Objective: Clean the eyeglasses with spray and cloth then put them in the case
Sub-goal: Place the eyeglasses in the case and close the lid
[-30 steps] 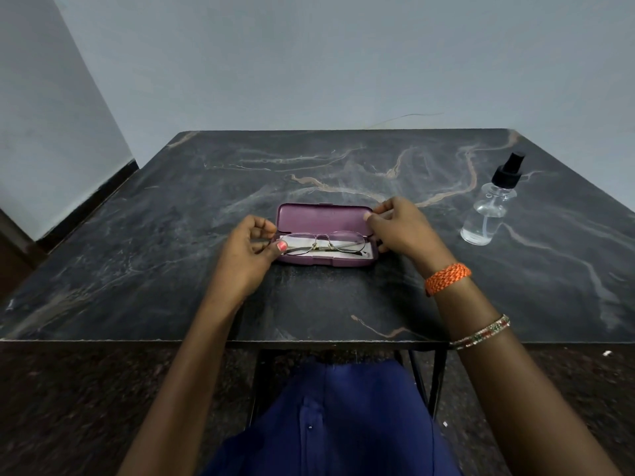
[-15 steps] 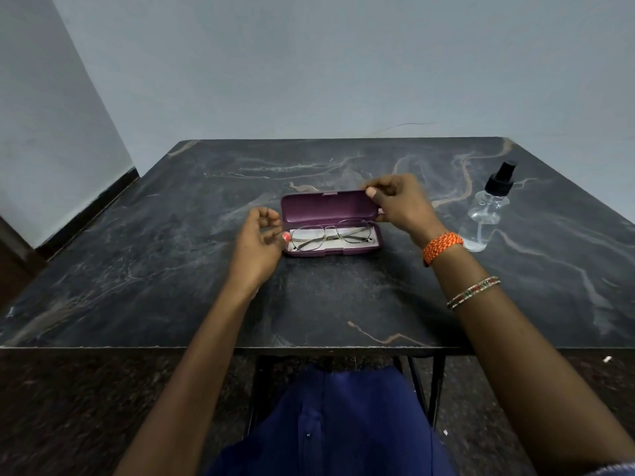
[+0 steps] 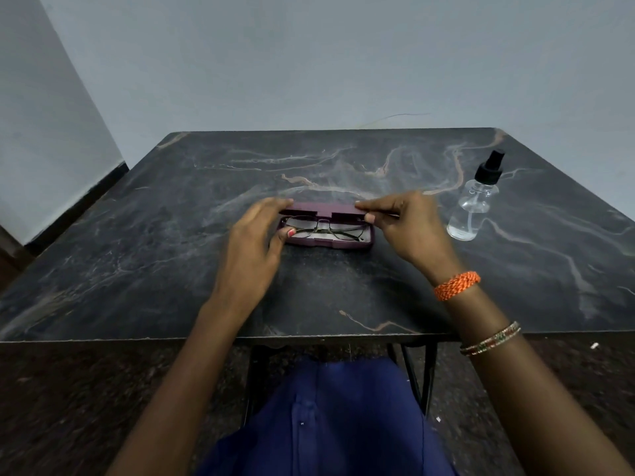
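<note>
Purple case (image 3: 328, 242) holds eyeglasses (image 3: 324, 230); lid half down. Left hand (image 3: 256, 250) and right hand (image 3: 403, 223) pinch lid ends. Only closing left.

The lowered lid (image 3: 323, 210) is hiding the far rim of the eyeglasses (image 3: 324, 229). The left hand (image 3: 256, 249) is covering the case (image 3: 330, 242) end nearer the worktop's (image 3: 171, 242) left edge. The right hand (image 3: 409, 228) is hiding the lid's other end. The worktop's right corners are being cut off by the picture's edge.
</note>
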